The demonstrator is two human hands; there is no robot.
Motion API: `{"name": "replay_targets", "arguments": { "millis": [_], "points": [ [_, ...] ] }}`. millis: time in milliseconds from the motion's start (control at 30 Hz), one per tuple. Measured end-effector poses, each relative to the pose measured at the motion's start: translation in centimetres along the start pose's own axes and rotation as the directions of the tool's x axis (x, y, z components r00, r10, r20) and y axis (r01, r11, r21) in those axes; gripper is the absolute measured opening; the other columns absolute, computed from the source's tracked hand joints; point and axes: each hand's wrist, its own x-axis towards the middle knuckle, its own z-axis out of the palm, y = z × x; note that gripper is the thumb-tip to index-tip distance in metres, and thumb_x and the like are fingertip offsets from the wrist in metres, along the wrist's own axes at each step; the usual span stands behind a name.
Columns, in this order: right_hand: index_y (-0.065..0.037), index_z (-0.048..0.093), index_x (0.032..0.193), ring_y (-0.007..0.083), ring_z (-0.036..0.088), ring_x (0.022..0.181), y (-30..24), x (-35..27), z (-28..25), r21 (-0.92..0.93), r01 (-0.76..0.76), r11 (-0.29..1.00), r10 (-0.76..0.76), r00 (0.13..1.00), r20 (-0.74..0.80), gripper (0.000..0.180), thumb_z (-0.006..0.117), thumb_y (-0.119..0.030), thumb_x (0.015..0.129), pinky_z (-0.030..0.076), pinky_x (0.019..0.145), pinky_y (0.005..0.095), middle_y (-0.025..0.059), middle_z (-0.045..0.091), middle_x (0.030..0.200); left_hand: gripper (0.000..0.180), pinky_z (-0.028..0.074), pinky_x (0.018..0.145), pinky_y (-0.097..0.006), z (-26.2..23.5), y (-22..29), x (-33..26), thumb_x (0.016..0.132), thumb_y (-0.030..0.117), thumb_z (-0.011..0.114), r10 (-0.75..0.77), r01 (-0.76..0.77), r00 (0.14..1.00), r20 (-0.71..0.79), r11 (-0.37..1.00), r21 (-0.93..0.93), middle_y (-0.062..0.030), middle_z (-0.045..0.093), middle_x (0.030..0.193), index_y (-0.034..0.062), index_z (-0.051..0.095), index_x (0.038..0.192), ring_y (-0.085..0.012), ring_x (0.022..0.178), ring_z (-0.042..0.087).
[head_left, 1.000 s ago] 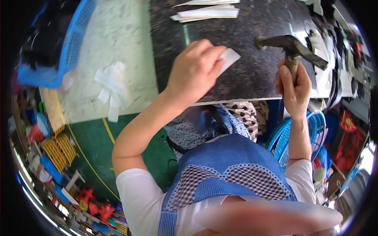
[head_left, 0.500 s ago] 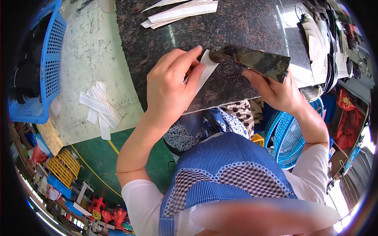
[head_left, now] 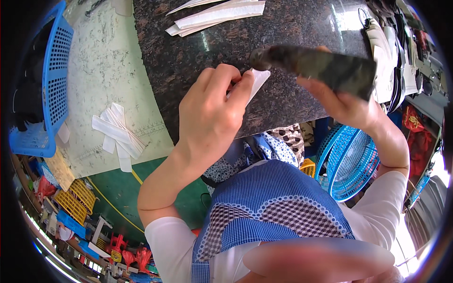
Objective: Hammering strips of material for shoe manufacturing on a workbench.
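From where I stand, the left hand's (head_left: 212, 111) fingers pinch a white strip (head_left: 258, 84) over the dark surface (head_left: 188, 61), its long axis slanting away rightward past them; the right hand (head_left: 344, 106), fingers wrapped round a hammer (head_left: 325, 68), has the round face nearest the strip's far tip, contact unclear.

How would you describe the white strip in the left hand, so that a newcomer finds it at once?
Over the dark speckled tabletop, find the left hand. The white strip sticks out from its grip, near the hammer. Unlike the stacked strips farther back and the crossed strips on the pale surface, this one is held.
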Motion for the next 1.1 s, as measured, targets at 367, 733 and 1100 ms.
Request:
{"name": "replay_targets", "arguments": {
  "millis": [367, 733, 1100],
  "points": [
    [-0.004, 0.057, 0.094, 0.0312, 0.059, 0.05, 1.0, -1.3, 2.1, -0.003, -0.091, 0.996, 0.091, 0.995, 0.034, 0.012, 0.066, -0.012, 0.091, 0.046, 0.049, 0.0407, 0.0108, 0.055, 0.059, 0.023, 0.051, 0.06, -0.032, -0.4, -0.6, -0.8, 0.072, -0.002, 0.078, -0.105, 0.099, 0.994, -0.021, 0.976, -0.197, -0.0058, 0.063, 0.087, 0.003, 0.074, 0.095, -0.0208, 0.071, 0.062],
    [0.001, 0.063, 0.099, 0.0315, 0.066, 0.06, 1.6, -1.7, 1.5, -0.149, -0.013, 0.989, 0.036, 0.987, 0.155, 0.019, 0.072, -0.004, 0.083, 0.05, 0.051, 0.0383, 0.0126, 0.064, 0.074, 0.024, 0.053, 0.064, -0.034, 0.0, -0.8, -0.3, 0.074, -0.004, 0.075, -0.023, 0.017, 0.997, -0.08, 0.998, -0.067, -0.0063, 0.062, 0.087, 0.0026, 0.072, 0.097, -0.0223, 0.075, 0.065],
    [-0.005, 0.058, 0.1, 0.0311, 0.065, 0.057, 1.4, -1.1, 2.0, -0.105, 0.058, 0.993, -0.045, 0.991, 0.128, 0.025, 0.07, -0.006, 0.078, 0.051, 0.053, 0.0392, 0.0083, 0.06, 0.066, 0.023, 0.052, 0.063, -0.035, -1.3, -0.6, -1.8, 0.077, -0.002, 0.076, -0.081, 0.079, 0.997, -0.01, 0.99, -0.12, -0.0078, 0.063, 0.09, 0.0006, 0.072, 0.1, -0.0237, 0.075, 0.063]
  ]
}}
